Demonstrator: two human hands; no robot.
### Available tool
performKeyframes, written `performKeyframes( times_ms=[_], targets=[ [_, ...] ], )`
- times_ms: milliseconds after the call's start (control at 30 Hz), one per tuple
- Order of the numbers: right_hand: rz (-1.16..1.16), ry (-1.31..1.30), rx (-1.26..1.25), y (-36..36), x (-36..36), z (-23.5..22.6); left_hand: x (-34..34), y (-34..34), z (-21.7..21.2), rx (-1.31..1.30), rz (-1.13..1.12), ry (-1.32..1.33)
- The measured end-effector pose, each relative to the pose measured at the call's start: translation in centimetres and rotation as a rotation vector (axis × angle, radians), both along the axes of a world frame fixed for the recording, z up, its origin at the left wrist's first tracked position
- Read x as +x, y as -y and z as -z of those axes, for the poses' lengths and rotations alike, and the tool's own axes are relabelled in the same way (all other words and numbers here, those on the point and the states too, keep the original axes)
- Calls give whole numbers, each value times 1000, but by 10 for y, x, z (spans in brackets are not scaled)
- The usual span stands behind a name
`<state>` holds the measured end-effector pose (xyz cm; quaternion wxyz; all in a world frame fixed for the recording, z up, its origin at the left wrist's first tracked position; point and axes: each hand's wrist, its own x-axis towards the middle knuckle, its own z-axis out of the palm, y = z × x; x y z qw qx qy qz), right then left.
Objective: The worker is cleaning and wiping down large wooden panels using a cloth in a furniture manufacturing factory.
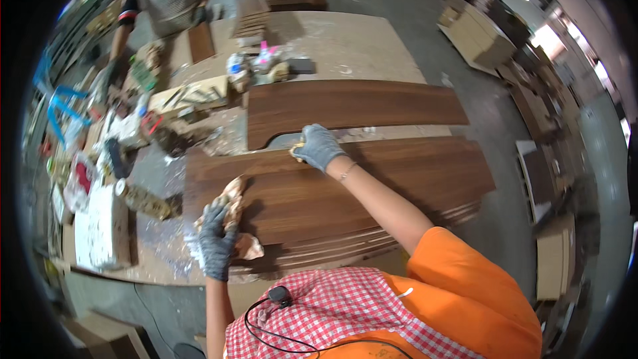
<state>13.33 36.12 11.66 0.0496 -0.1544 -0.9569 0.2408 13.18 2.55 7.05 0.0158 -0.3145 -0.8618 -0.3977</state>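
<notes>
My left hand (218, 239), in a grey work glove, is closed on a crumpled peach-coloured cloth (234, 198) at the near left corner of a dark brown wood-grain board (385, 183). That board lies flat on top of a stack of similar boards. My right arm reaches across it. At its far edge my right hand (320, 147), gloved too, is closed on a small yellowish piece, mostly covered by the fingers, whose kind I cannot make out. Just beyond lies another brown board (359, 103) with a curved cut-out in its near edge.
Bottles, rags and small tools clutter the table's left side, with a white block (103, 229) and a lying bottle (143, 199) nearest. A co-worker (169, 0) stands at the far left of the table (359, 36). Stacked panels (478, 36) stand on the floor at right.
</notes>
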Motion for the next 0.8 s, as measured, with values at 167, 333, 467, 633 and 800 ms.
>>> performKeyframes(
  times_ms=[167, 333, 467, 633, 800],
  targets=[
    [294, -21, -27, -126, 101, -6, -1, 4, 11, 60, 1, 51],
    [568, 104, 106, -240, 180, -5, -1, 10, 26, 179, -57, 234],
    [693, 142, 426, -331, 232, 2, -8, 19, 39, 180, -66, 316],
    [836, 336, 442, -417, 270, 0, -8, 25, 39, 118, -107, 290],
    [951, 442, 322, -484, 305, 4, -11, 36, 48, 114, -89, 295]
  ],
)
